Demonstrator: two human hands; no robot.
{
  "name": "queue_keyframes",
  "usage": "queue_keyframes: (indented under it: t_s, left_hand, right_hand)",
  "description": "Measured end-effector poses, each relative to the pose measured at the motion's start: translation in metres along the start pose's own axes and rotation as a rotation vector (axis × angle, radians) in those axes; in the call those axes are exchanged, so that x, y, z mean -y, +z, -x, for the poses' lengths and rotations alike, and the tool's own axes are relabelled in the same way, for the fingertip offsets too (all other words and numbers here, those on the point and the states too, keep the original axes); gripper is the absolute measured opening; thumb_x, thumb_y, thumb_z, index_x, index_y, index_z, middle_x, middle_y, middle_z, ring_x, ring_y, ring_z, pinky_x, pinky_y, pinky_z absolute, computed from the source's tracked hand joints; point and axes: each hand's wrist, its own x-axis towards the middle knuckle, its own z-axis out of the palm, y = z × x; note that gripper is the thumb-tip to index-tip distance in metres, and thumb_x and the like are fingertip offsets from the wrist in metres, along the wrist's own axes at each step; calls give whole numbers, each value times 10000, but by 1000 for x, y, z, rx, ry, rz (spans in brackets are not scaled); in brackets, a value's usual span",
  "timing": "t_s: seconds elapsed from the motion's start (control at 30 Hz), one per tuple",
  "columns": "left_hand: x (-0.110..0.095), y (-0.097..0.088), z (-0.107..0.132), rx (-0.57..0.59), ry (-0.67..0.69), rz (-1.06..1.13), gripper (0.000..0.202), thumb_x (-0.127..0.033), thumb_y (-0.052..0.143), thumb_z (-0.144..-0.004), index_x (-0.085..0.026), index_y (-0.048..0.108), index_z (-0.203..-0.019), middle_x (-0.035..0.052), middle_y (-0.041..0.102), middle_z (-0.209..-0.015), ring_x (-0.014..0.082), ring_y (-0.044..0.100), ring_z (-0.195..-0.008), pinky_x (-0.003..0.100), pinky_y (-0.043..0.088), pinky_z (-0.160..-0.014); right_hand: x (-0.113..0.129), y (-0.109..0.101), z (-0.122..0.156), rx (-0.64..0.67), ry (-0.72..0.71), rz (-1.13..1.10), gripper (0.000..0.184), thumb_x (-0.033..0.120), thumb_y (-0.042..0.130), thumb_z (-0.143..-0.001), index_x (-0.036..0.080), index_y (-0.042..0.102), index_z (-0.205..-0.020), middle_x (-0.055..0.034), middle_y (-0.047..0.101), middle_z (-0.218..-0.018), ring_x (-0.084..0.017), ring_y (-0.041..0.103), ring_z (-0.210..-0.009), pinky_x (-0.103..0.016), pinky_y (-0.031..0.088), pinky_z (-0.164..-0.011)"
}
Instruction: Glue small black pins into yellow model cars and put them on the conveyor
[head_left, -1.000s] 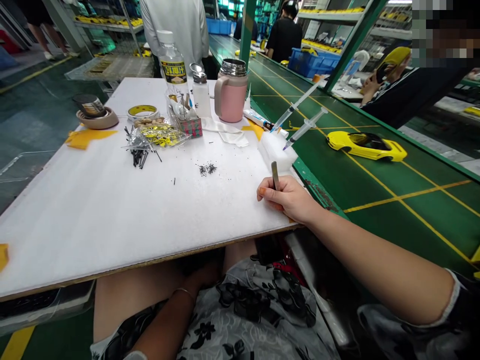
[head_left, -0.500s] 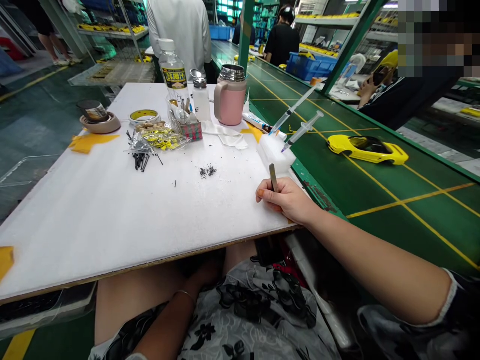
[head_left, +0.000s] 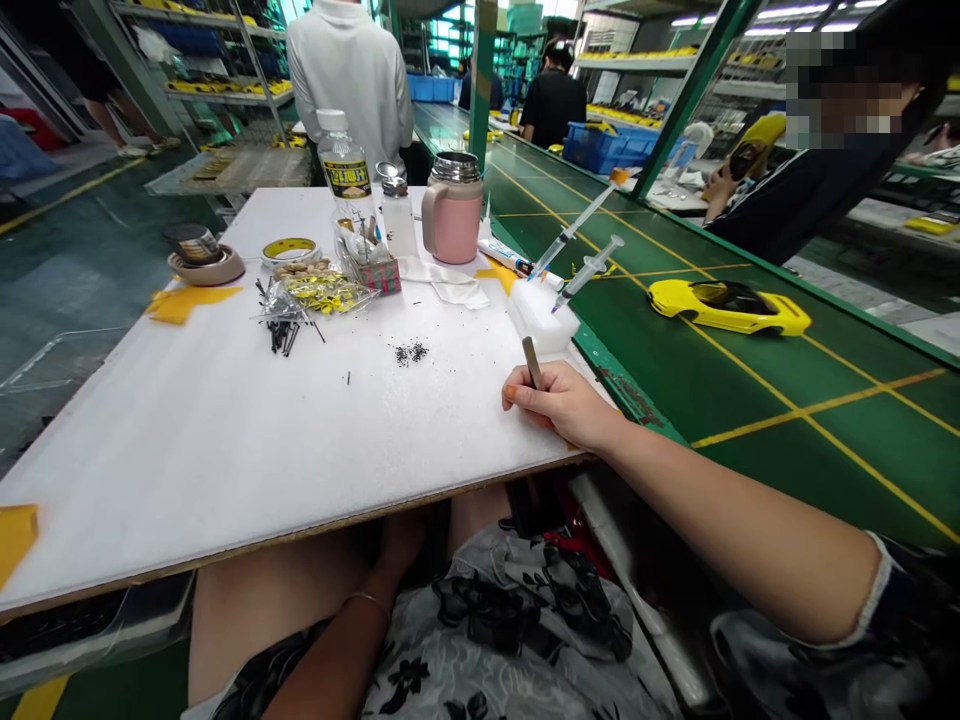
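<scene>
A small flat metal tool is gripped upright in the closed right hand, which is rested on a white board; the left hand is kept below, its state unclear.

On the green conveyor belt lies one yellow model car body, and two syringes are near to it. A pink mug with a steel top stands beside a plastic water bottle, and a roll of tape lies to the left of them. A person in a white shirt stands with the back to me (the face I cannot see). Farther along the belt are a person in a black shirt and a blue crate, and metal shelves carry many yellow parts.
</scene>
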Motion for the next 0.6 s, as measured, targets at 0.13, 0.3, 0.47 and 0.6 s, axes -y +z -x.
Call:
queue_keyframes:
  t_s: [0.13, 0.3, 0.47, 0.6]
  left_hand:
    - [2, 1, 1, -72, -52, -52, 308, -377, 652, -985, -161, 658, -1205, 99, 660, -1258, 258, 656, -1125, 476, 567, -969]
    - [3, -1, 1, -62, -73, -87, 286, -363, 654, -986, -155, 665, -1182, 100, 672, -1238, 249, 662, -1125, 477, 567, -973]
    - [-7, -4, 4, -55, -56, -134, 338, -371, 660, -982, -171, 639, -1253, 109, 649, -1286, 253, 660, -1121, 472, 577, -953]
    - [-14, -2, 5, -48, -17, -168, 269, -345, 700, -955, -251, 670, -1205, 77, 664, -1279, 271, 654, -1142, 415, 586, -910]
  right_hand:
    - [2, 0, 0, 2, -10, 13, 442, 585, 742, -837, 160, 642, -766, 73, 390, -465, -93, 288, -419, -250, 163, -426]
    - [1, 7, 0, -28, -64, 39, 503, 656, 722, -837, 167, 645, -751, 70, 388, -457, -100, 298, -422, -254, 182, -439]
    - [38, 4, 17, -98, -240, 145, 576, 721, 660, -884, 159, 696, -765, 22, 439, -564, -115, 356, -502, -266, 253, -491]
    - [81, -50, 36, -518, -541, 333, 451, 585, 593, -1007, 176, 709, -856, -3, 458, -643, -134, 392, -539, -287, 297, -527]
